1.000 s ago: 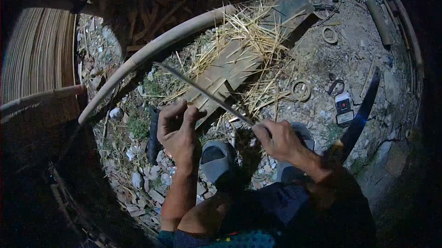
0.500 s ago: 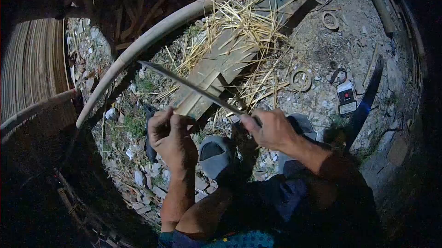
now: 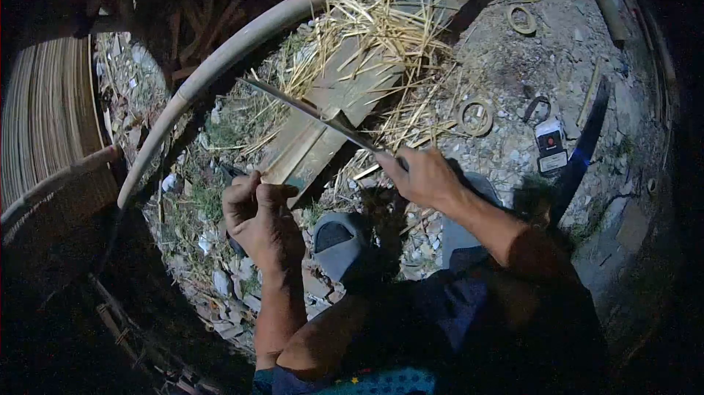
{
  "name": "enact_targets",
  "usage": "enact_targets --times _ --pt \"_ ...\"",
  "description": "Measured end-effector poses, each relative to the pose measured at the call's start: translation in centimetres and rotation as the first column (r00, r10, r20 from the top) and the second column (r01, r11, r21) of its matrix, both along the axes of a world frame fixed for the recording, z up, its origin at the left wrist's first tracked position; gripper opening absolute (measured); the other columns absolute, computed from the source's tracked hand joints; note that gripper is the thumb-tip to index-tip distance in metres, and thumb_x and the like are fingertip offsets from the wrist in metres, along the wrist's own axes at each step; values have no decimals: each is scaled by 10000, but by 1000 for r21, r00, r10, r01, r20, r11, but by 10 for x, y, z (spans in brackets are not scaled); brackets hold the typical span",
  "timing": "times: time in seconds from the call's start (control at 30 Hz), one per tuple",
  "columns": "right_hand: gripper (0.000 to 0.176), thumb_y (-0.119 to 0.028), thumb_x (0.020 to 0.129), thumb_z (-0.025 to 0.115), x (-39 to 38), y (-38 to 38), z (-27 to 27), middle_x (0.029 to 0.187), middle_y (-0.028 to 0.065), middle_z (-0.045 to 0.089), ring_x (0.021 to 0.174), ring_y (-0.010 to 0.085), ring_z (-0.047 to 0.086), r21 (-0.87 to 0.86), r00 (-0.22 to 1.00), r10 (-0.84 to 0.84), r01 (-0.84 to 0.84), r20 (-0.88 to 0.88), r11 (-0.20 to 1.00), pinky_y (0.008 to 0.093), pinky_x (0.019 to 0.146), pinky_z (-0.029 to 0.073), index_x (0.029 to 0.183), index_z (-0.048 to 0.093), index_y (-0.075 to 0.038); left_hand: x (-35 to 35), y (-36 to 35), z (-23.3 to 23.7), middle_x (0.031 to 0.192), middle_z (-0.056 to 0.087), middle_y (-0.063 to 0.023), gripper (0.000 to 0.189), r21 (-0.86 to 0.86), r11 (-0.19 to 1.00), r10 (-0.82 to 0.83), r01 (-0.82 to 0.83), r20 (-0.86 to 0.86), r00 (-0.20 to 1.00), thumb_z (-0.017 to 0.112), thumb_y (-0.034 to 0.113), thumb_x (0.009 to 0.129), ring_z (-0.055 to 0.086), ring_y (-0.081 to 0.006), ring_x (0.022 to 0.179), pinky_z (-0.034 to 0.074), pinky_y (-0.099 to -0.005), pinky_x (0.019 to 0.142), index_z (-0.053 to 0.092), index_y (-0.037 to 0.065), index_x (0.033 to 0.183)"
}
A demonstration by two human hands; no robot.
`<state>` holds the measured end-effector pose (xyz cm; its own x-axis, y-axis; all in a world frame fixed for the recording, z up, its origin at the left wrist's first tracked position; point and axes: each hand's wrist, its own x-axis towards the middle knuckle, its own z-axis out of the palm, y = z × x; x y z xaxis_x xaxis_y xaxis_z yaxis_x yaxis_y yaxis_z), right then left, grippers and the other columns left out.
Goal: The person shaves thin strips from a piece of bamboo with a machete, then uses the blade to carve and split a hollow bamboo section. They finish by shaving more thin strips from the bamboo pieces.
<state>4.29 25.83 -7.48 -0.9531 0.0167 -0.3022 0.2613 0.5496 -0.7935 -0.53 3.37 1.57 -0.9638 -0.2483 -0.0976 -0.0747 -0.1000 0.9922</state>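
My right hand point(image 3: 427, 178) is closed round the handle of a long, narrow-bladed knife point(image 3: 312, 111). Its blade slants up and left across a wooden board point(image 3: 361, 74). My left hand point(image 3: 264, 219) pinches the near end of a thin pale strip point(image 3: 297, 148), which looks like split bamboo or wood. The strip runs up along the board and passes beneath or against the blade; the exact contact cannot be made out. Loose straw-coloured slivers point(image 3: 400, 24) lie heaped over the far part of the board.
A long curved pole point(image 3: 242, 46) arches at the left, beside a stack of slats point(image 3: 51, 101). To the right lie tape-like rings point(image 3: 475, 117), a black-and-white box point(image 3: 550, 147) and a long dark blade-shaped piece point(image 3: 584, 153). My sandal point(image 3: 339, 244) rests on stony ground.
The knife and my right hand have moved up the board, away from my body. My left hand has shifted slightly left and still pinches the strip. The whole view has shifted a little.
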Motion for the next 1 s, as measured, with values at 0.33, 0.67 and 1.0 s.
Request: enact_targets --times 0.33,0.67,1.0 --pt "599 -502 985 587 -9 5 -8 568 296 547 526 470 595 65 999 -27 24 44 998 526 530 478 703 618 26 -3 1 9 983 609 -26 276 -126 991 56 -42 106 993 706 230 979 607 -126 904 531 -292 811 608 46 1159" --pt "651 -550 979 581 -22 21 -30 537 270 550 523 460 606 191 993 106 -94 -52 977 530 548 504 689 608 32 -5 -16 12 1078 633 -59 225 -179 980 118 -83 196 973 655 159 1006 618 -148 1017 510 -292 914 619 35 1190" --pt "623 -495 1005 572 -18 21 33 513 225 534 476 423 570 24 990 140 -139 -31 990 513 509 466 654 604 19 12 -11 38 846 733 -111 201 -633 752 -196 181 47 979 806 -37 827 707 -157 755 570 -286 718 750 -34 1020"
